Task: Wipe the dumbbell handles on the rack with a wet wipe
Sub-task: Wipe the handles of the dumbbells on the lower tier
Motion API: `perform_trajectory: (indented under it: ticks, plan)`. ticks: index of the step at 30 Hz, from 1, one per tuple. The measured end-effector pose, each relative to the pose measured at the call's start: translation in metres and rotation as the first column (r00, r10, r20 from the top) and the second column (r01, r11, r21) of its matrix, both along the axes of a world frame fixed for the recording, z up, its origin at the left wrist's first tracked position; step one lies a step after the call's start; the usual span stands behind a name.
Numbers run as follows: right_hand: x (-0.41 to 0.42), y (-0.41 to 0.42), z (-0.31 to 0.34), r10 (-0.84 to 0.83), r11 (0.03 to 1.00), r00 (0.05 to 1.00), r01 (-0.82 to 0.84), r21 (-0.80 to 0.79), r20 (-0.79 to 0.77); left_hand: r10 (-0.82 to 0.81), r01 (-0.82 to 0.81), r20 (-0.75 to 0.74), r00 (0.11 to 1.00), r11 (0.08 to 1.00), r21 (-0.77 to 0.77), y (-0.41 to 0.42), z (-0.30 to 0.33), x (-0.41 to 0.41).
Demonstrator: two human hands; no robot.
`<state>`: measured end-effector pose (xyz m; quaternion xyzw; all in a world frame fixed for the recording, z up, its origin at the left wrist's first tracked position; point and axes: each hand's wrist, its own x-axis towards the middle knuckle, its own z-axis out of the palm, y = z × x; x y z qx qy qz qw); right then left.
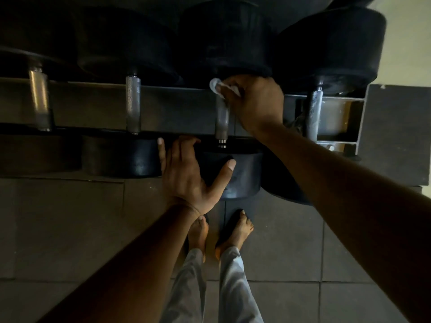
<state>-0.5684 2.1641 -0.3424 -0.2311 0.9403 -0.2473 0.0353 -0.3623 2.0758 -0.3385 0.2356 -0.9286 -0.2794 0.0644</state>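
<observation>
A dimly lit gym floor of dark square tiles (291,252) stretches beneath a person standing barefoot, both feet (235,229) pointed toward a low dumbbell rack (177,106) whose grey metal rails run across the frame. Four dumbbells with black rubber ends lie side by side on the rack, their knurled steel handles running front to back. A pale wall (405,43) shows at upper right, past the rack's open metal end frame (338,117).

The right hand (254,103) is curled around the far part of the third handle (222,122), grasping a white wet wipe (219,88) against the steel just below the far rubber end; a fold of the wipe sticks out to the left of the fingers. The near part of that handle is bare and in view.

The left hand (186,173) lies loose and spread on the near rubber end (240,176) of the same dumbbell, thumb resting across its front face, fingers reaching over its left edge into the gap beside the neighbouring dumbbell end (130,157).

The two handles to the left, (133,103) and (40,99), and the one to the right (313,113) stand clear of both hands, with open rail between them.
</observation>
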Motion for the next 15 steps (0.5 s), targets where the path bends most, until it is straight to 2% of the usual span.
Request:
perform_trajectory:
  ticks: [5, 8, 12, 15]
  plan:
    - [0.016, -0.007, -0.001, -0.090, 0.995, 0.996, 0.090, 0.029, -0.013, 0.005, -0.005, 0.005, 1.000, 1.000, 0.010, 0.001, -0.001, 0.000]
    - [0.017, -0.004, 0.004, -0.020, 0.998, 1.000, 0.021, 0.054, -0.010, 0.008, -0.008, -0.005, 1.000, 1.000, 0.021, 0.001, 0.000, 0.000]
    - [0.013, 0.006, 0.011, 0.190, 0.977, 0.980, -0.182, 0.113, -0.064, 0.006, -0.006, -0.009, 1.000, 1.000, 0.021, 0.001, 0.001, 0.000]
    - [0.008, 0.001, 0.010, 0.180, 0.981, 0.970, -0.165, 0.101, -0.166, 0.013, -0.013, -0.013, 1.000, 1.000, 0.021, 0.001, 0.001, 0.000]
